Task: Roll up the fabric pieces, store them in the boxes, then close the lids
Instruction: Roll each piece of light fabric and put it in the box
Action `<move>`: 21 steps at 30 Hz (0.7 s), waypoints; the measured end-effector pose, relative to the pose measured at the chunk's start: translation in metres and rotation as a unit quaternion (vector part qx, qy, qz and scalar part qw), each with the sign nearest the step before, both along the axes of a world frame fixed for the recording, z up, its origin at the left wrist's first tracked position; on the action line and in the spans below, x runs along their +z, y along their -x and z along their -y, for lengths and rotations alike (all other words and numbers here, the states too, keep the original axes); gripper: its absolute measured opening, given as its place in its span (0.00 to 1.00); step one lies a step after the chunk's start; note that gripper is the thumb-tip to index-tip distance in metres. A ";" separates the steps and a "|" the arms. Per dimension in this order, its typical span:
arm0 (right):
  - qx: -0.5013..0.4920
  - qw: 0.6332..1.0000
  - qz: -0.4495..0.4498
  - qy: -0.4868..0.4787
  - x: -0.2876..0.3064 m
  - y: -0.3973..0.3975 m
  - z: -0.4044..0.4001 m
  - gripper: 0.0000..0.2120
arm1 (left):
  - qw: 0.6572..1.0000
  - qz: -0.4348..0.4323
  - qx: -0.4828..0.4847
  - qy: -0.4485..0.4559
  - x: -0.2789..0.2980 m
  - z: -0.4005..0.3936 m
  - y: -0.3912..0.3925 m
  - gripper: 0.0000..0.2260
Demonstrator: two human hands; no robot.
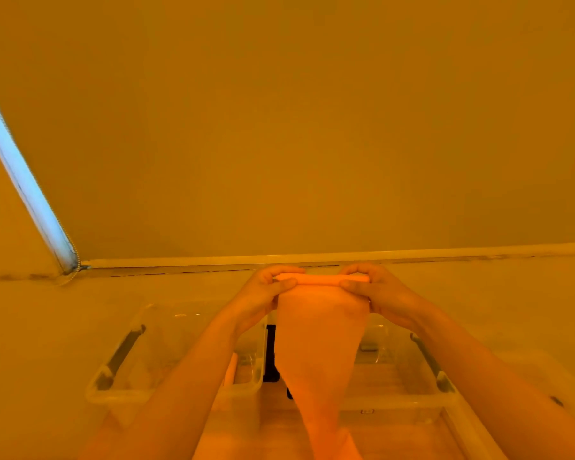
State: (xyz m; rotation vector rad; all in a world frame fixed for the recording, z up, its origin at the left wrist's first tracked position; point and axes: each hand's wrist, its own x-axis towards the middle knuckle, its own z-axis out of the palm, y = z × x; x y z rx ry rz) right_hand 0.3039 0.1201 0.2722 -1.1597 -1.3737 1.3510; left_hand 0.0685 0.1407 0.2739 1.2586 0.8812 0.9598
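Head cam: left hand (269, 293) & right hand (377, 292) pinch fabric piece's (319, 346) rolled top edge; tail hangs below for rolling, clear boxes (113, 390) underneath.

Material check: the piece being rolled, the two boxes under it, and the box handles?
Fabric piece: thin soft cloth, matte; it hangs limp and tapers below the rolled top edge held by the left hand and right hand.
Left box and right box: clear, glossy rigid plastic; see-through walls with glints.
Handles: darker, opaque, probably plastic.
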 end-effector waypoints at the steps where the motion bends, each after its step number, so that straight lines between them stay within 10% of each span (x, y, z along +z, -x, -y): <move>1: 0.005 1.000 -0.025 0.005 -0.001 0.000 0.000 0.08 | 1.000 0.010 -0.002 0.006 0.000 0.001 0.000 0.11; 21: 0.008 0.998 -0.052 0.037 -0.004 0.000 0.006 0.12 | 1.000 0.017 -0.011 0.015 -0.003 0.005 -0.005 0.07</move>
